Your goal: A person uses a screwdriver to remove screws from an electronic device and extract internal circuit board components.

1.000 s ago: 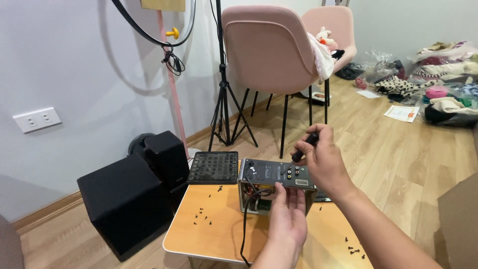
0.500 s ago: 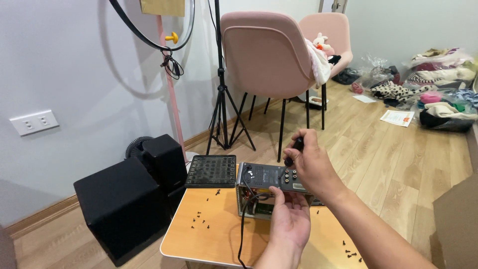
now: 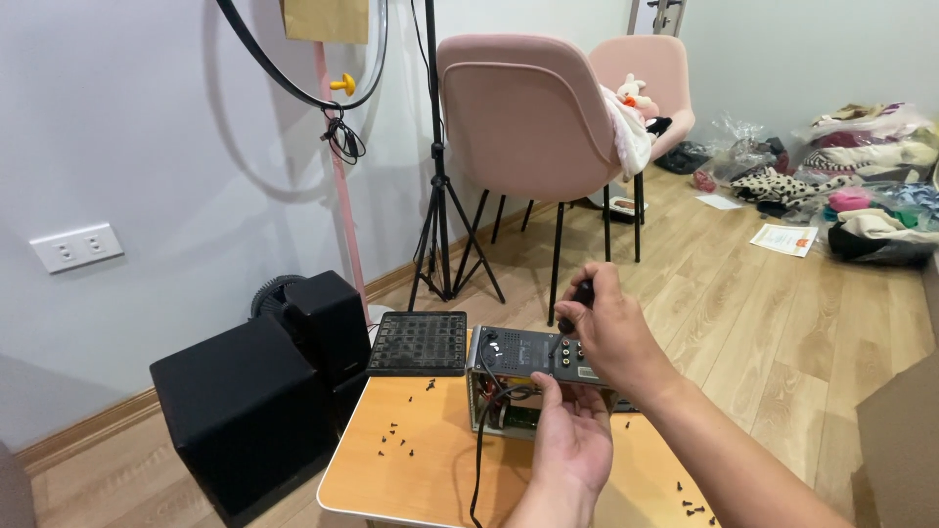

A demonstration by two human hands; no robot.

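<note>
- Since a moment ago, our right hand has held its place over the open metal device, fingers closed round a dark screwdriver handle.
- Our left hand grips the device's near edge.
- Loose screws lie left of the device on the wooden table; a vented black cover sits just beside it.

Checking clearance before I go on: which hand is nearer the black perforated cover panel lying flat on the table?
Left. The left hand grips the electronics box's near edge, closer to the cover panel; the right hand holds a screwdriver farther right.
</note>
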